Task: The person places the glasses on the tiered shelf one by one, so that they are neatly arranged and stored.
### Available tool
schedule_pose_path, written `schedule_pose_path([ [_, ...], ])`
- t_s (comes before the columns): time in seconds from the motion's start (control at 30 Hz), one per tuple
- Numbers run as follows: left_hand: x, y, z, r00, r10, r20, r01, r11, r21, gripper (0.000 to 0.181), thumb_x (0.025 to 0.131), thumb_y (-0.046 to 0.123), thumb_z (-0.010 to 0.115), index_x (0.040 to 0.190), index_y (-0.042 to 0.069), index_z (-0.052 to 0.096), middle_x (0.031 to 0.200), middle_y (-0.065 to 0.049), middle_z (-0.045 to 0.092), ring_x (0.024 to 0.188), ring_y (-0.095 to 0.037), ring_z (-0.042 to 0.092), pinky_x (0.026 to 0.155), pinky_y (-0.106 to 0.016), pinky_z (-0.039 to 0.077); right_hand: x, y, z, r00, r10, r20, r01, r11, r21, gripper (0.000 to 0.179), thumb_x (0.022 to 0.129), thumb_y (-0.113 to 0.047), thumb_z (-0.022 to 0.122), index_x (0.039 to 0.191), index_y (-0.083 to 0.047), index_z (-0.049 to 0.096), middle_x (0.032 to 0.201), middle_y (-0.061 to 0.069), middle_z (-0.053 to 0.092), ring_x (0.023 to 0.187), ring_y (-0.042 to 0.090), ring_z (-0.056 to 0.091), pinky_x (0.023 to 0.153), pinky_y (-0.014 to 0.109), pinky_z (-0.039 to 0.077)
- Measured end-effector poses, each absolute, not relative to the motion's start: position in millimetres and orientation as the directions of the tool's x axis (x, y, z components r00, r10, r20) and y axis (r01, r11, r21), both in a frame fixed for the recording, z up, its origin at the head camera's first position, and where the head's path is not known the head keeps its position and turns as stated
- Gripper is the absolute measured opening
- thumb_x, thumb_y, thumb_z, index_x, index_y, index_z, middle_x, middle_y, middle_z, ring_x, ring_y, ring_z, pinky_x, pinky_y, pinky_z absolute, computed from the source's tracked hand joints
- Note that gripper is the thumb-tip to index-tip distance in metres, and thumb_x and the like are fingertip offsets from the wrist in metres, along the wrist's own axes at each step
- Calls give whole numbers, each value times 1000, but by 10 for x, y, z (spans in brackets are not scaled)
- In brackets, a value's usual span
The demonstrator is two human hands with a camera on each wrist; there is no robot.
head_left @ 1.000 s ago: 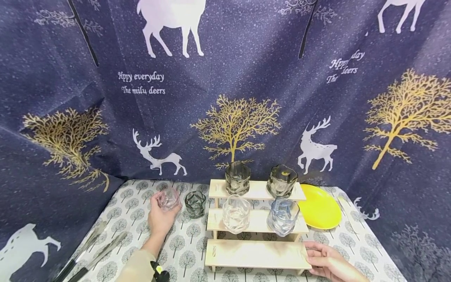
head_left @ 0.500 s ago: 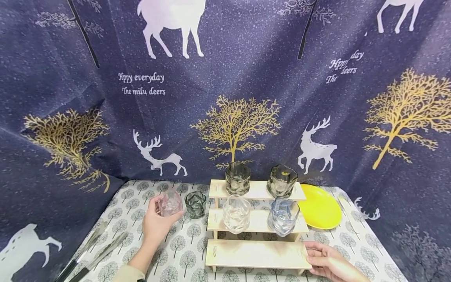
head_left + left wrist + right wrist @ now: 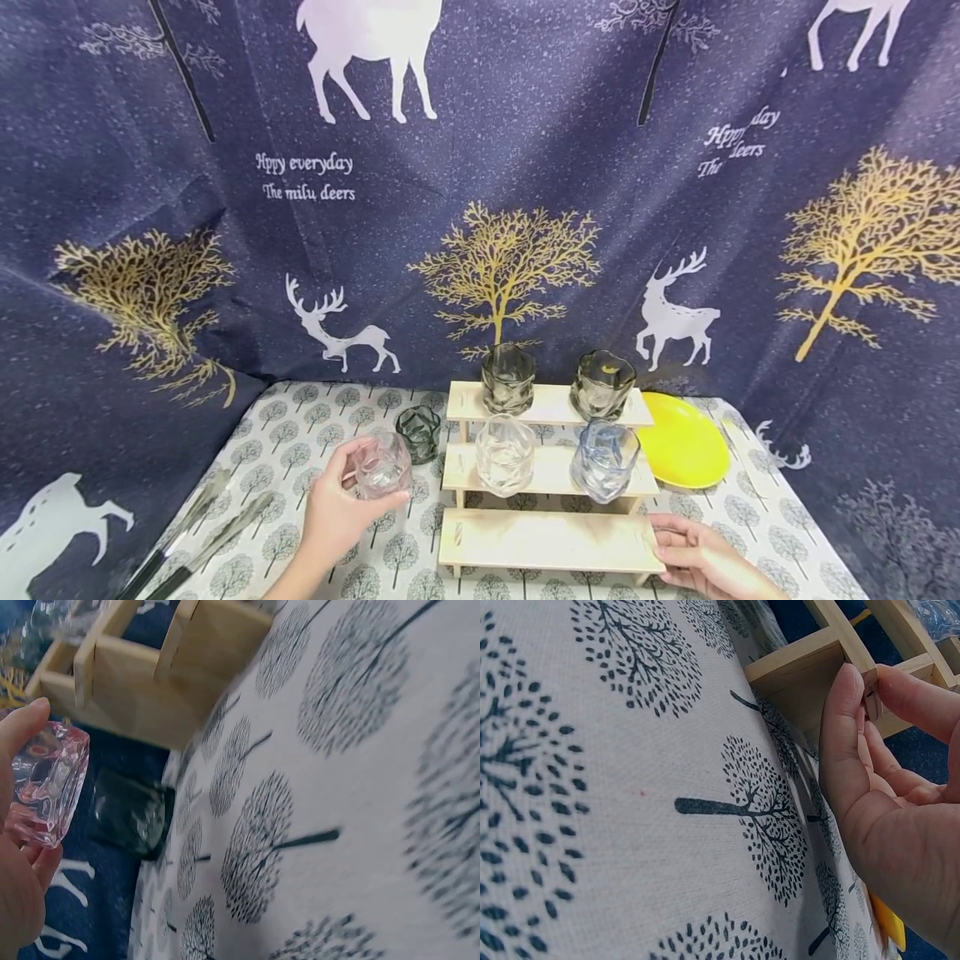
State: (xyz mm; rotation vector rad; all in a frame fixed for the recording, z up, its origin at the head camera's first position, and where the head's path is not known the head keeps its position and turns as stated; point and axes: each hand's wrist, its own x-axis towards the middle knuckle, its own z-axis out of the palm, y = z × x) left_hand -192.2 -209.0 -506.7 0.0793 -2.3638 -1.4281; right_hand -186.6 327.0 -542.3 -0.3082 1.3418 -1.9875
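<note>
A person's left hand (image 3: pixel 333 504) holds a pale pink glass (image 3: pixel 384 468), fingers and thumb curled around its sides; from where I stand, the glass is in the air above a tree-print tablecloth (image 3: pixel 292 454), near a dark green glass (image 3: pixel 418 435) and left of a three-step wooden stand (image 3: pixel 551 540); the right hand (image 3: pixel 701 557) pinches the right end of the stand's lowest step between thumb and fingers; two smoky glasses (image 3: pixel 508 380) stand on the top step, a clear glass (image 3: pixel 505 458) and a bluish glass (image 3: pixel 604 462) on the middle one; a yellow plate (image 3: pixel 686 446) lies behind the stand's right side; dark-handled utensils (image 3: pixel 217 540) lie at far left.
</note>
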Motion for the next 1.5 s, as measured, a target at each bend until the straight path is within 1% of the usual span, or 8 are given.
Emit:
schedule_pose_path([
  [0.33,-1614,-1796,-4997,-974,-144,176,108,390,914,90,50,32,106,129,39,63,117,5,70,100,-21,67,80,-34,59,-1867,3273,-5416,-722,-666,-186,423,-213,-881,36,107,3,45,137,-13,59,121,8,69,105,18,70,90,29,59],
  [0.5,-1490,-1617,-4956,-989,-62,136,105,356,929,90,49,27,105,128,37,64,117,11,69,104,-18,66,89,-33,56,-1858,3264,-5417,-724,-663,-190,425,-212,-880,35,107,3,46,136,-12,58,121,8,69,105,18,70,89,28,59],
  [0.6,-1437,-1510,-4928,-992,15,125,123,324,938,88,51,28,105,129,35,64,119,8,69,107,-22,65,92,-36,55,-1862,3262,-5420,-721,-669,-179,420,-216,-881,36,107,4,44,136,-13,59,121,7,69,105,18,69,89,28,59],
  [0.73,-1404,-1367,-4942,-980,122,160,190,306,933,87,57,35,103,133,33,61,122,1,67,108,-25,66,88,-35,58,-1859,3266,-5422,-723,-665,-185,422,-214,-881,36,107,3,44,136,-13,59,122,8,69,106,18,70,90,29,59],
  [1.0,-1399,-1026,-4996,-927,292,237,308,230,923,87,61,30,102,137,33,61,119,8,70,104,-13,67,88,-32,57,-1854,3274,-5417,-736,-641,-217,436,-204,-877,35,108,1,46,137,-11,59,122,8,70,107,19,69,91,30,59],
  [1.1,-1409,-884,-5023,-902,322,287,369,231,900,86,62,31,102,138,33,61,119,12,71,105,-11,66,91,-33,55,-1855,3278,-5413,-737,-639,-220,436,-202,-877,35,108,0,46,139,-9,58,124,8,70,109,20,69,92,32,59],
  [1.27,-1439,-645,-5059,-863,361,354,436,174,883,81,67,30,100,137,29,62,119,11,72,106,-10,68,90,-31,57,-1853,3292,-5416,-731,-648,-214,441,-210,-873,35,108,1,45,139,-11,59,125,7,70,110,20,69,94,32,58],
  [1.5,-1451,-357,-5083,-871,365,328,397,132,908,78,69,32,99,137,34,61,118,11,71,106,-8,66,84,-28,58,-1842,3279,-5416,-743,-635,-212,428,-207,-880,36,108,1,46,140,-10,58,124,8,70,108,20,69,92,32,59],
])
